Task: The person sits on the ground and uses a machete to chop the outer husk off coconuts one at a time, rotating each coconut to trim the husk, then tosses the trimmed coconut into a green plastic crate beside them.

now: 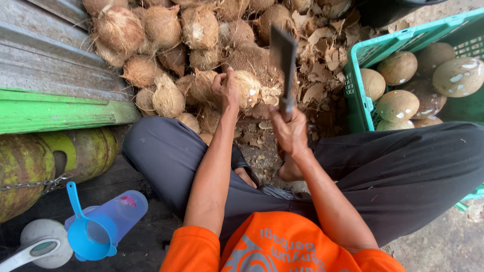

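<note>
Gripping the handle of a cleaver (283,63), the right hand (289,132) is closed tight around it, with the broad blade raised upright above the work. Just to its left, the left hand (225,89) wraps its fingers over a partly husked coconut (247,88), steadying it on the ground in front of the person's crossed legs; pale patches of shell show where fibre has come off. By the look of it, the step in hand is chopping away the remaining husk, with the blade lifted for a stroke. A next cut would call for a sure aim at the fibrous side, well clear of the holding fingers, and a turn of the nut between strokes. Beyond the hands lies a heap of unhusked coconuts (161,30) and loose husk scraps (322,55). To the right, a green crate (355,95) holds trimmed, smooth coconuts (398,66). At lower left sits a blue jug (108,221).
</note>
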`<action>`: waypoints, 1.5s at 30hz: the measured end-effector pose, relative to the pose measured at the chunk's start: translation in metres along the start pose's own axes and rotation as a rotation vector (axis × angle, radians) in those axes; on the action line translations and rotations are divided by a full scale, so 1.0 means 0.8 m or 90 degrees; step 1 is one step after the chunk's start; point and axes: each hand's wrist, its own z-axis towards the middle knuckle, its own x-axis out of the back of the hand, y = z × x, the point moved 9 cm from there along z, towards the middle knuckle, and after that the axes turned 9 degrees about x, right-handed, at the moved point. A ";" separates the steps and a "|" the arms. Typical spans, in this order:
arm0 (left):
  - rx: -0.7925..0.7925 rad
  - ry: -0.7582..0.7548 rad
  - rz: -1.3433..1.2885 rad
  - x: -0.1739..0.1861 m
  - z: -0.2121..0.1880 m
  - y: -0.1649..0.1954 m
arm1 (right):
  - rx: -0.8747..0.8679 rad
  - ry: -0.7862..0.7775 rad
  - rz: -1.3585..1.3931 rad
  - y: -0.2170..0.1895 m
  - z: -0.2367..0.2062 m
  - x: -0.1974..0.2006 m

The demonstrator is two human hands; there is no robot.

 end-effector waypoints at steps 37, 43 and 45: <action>0.082 -0.002 -0.078 0.004 -0.017 0.016 | 0.044 -0.066 -0.172 0.006 0.013 -0.010; -0.184 0.063 -0.125 0.006 -0.015 0.035 | -0.037 -0.055 -0.265 0.003 0.005 -0.007; -0.177 0.088 -0.051 0.003 -0.011 0.025 | -0.002 -0.026 -0.227 0.000 0.003 -0.003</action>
